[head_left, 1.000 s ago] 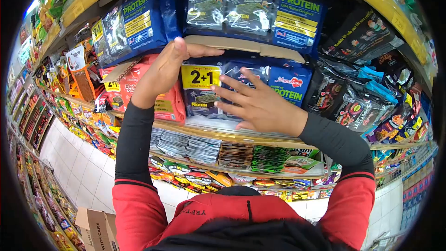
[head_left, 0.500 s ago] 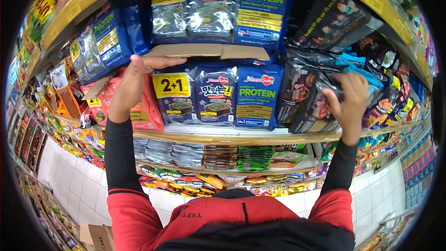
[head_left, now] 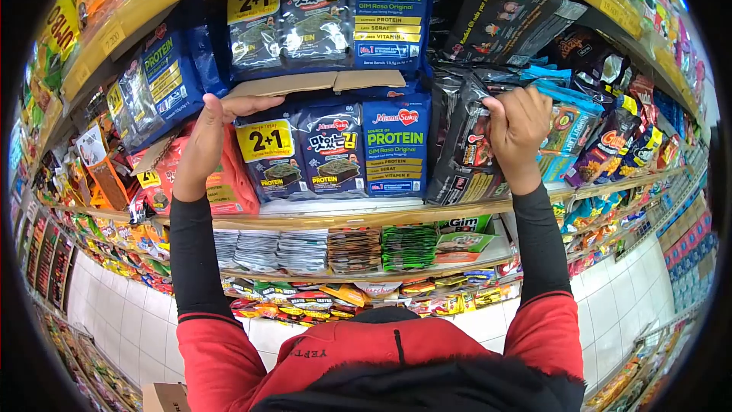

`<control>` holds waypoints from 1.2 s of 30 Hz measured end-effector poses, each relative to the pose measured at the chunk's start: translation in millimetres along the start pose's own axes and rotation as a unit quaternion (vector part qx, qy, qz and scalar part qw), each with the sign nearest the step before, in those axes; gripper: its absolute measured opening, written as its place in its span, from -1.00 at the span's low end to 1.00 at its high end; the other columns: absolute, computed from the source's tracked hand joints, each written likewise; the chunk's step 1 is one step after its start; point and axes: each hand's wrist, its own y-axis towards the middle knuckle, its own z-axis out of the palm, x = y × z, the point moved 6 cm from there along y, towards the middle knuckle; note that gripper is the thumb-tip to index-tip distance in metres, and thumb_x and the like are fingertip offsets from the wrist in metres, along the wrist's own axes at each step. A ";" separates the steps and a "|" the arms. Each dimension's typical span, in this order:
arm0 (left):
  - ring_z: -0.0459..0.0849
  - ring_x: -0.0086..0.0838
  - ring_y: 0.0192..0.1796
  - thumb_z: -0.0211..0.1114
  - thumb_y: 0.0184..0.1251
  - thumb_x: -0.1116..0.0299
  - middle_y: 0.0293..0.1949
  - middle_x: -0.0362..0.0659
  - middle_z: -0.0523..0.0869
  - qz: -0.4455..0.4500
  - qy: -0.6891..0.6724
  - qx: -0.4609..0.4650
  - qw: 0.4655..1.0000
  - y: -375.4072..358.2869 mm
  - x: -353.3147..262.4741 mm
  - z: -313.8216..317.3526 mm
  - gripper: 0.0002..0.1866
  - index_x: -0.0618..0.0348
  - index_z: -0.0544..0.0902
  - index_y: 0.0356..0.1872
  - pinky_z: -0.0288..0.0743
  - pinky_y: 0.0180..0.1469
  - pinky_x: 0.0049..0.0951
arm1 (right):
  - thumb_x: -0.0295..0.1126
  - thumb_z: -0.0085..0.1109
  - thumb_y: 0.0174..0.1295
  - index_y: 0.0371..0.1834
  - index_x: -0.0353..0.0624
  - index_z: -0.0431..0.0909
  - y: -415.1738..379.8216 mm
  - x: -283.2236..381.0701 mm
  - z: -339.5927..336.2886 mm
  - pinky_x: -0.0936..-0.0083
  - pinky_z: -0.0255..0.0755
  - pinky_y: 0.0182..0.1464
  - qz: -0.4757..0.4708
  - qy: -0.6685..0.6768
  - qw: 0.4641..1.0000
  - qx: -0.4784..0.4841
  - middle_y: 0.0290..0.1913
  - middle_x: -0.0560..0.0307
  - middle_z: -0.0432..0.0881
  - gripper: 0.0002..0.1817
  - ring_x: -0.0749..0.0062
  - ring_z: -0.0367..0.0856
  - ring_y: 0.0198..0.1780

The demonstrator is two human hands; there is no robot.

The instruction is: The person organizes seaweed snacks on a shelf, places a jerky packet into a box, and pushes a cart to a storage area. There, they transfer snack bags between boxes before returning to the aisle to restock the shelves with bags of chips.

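My left hand (head_left: pixel 202 141) is open, its thumb up and its fingers stretched flat against the left end of a cardboard strip (head_left: pixel 305 85). Below that strip stands a row of blue seaweed snack packs (head_left: pixel 395 145), with coral-red packs (head_left: pixel 229 183) by my left wrist. My right hand (head_left: pixel 521 131) has its fingers curled over the upper right edge of a black snack pack (head_left: pixel 474 145), closed on it. This pack stands tilted against the right end of the blue row. Light blue packs (head_left: pixel 568 126) show just right of my right hand.
More blue packs (head_left: pixel 328 19) and a leaning black pack (head_left: pixel 511 19) stand above the strip. A yellow shelf edge (head_left: pixel 366 219) runs along the front. Stacked sachets (head_left: pixel 354 250) lie one shelf lower. Purple snack bags (head_left: pixel 598 145) stand at the right.
My right hand has moved left and closed on the black pack, which now sits more upright. More of the light blue packs shows. My left hand stays at the cardboard, and the view has shifted slightly.
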 end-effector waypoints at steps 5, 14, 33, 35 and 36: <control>0.54 -0.24 0.11 -0.61 0.43 -0.16 -0.01 0.01 0.64 0.007 0.006 -0.014 1.000 -2.3 5.4 -3.6 -0.14 0.36 0.60 -0.04 0.25 0.25 -0.33 | -0.06 0.24 0.08 -0.22 -0.06 0.54 -12.1 6.5 -8.9 0.29 0.16 -0.03 0.037 -0.052 0.997 -0.048 -0.17 0.14 0.52 -0.65 0.24 0.44 -0.09; 0.54 -0.24 0.12 -0.62 0.42 -0.17 -0.02 0.00 0.64 0.025 0.025 -0.003 0.999 0.0 2.2 -3.7 -0.12 0.34 0.60 -0.04 0.29 0.23 -0.35 | 0.42 -0.17 0.07 0.29 0.45 0.27 -69.8 20.9 12.4 -0.25 -0.54 0.35 -0.001 -0.068 0.994 0.082 0.46 0.02 -0.04 -0.28 -0.12 -0.25 0.47; 0.55 -0.13 0.10 -0.58 0.44 -0.15 -0.07 0.09 0.65 0.022 0.038 0.008 0.999 0.8 -13.5 -3.4 -0.15 0.39 0.61 -0.08 0.27 0.25 -0.34 | 0.02 0.22 0.06 0.14 -0.07 0.40 -6.0 63.5 -27.2 -0.04 -0.11 0.34 0.003 0.040 0.999 0.031 0.27 -0.07 0.30 -0.38 -0.11 0.14 0.35; 0.57 -0.08 0.06 -0.54 0.48 -0.08 -0.11 0.11 0.66 0.032 0.042 -0.002 0.999 1.2 -12.8 -4.2 -0.20 0.39 0.63 -0.12 0.32 0.22 -0.33 | -0.38 0.25 0.04 0.05 -0.24 0.41 28.6 73.7 -30.4 0.17 0.27 0.18 0.005 0.156 0.988 -0.014 0.14 -0.10 0.41 -0.54 -0.04 0.40 0.16; 0.57 -0.08 0.06 -0.54 0.48 -0.08 -0.11 0.11 0.66 0.027 0.047 -0.006 0.999 1.8 -12.2 -4.0 -0.20 0.39 0.63 -0.12 0.32 0.22 -0.33 | -0.43 0.21 0.09 0.05 -0.25 0.41 48.1 79.8 -26.6 0.30 0.36 0.12 0.014 0.174 0.985 -0.015 0.07 -0.12 0.45 -0.57 0.09 0.46 0.11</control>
